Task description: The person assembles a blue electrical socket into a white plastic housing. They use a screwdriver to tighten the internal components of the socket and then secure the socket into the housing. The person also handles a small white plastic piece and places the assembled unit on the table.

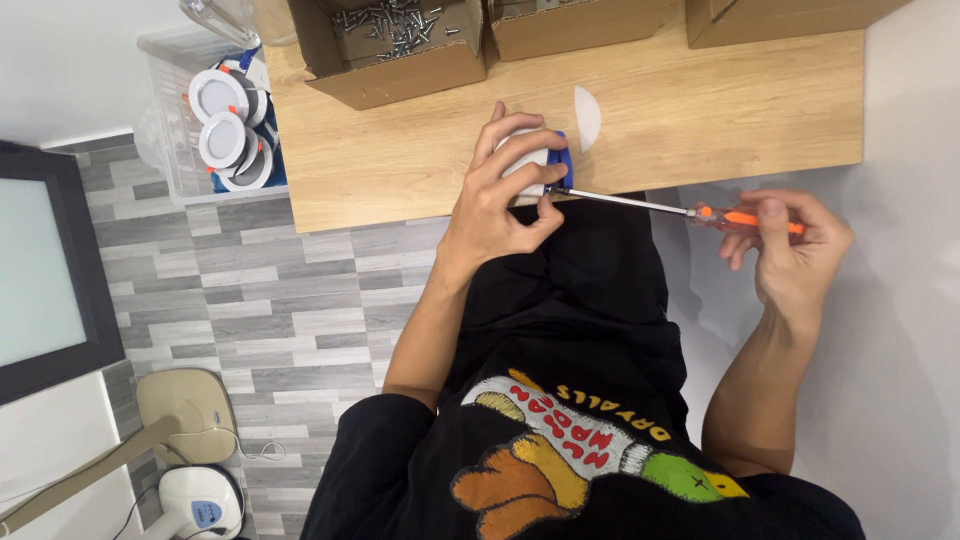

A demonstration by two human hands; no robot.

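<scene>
My left hand [503, 188] grips a small white round lamp fitting [528, 157] with a blue part at its side, held at the near edge of the wooden table [700, 120]. My right hand [790, 248] holds an orange-handled screwdriver [745, 217]. Its long metal shaft runs left, and the tip meets the fitting right beside my left thumb. A white half-round cover piece [587, 117] lies on the table just beyond the fitting.
An open cardboard box of screws [392, 30] stands at the table's far edge, with two more boxes [570, 25] to its right. A clear bin holding several white round fittings [228, 130] sits off the table's left end. A dark-framed panel [40, 270] is on the floor.
</scene>
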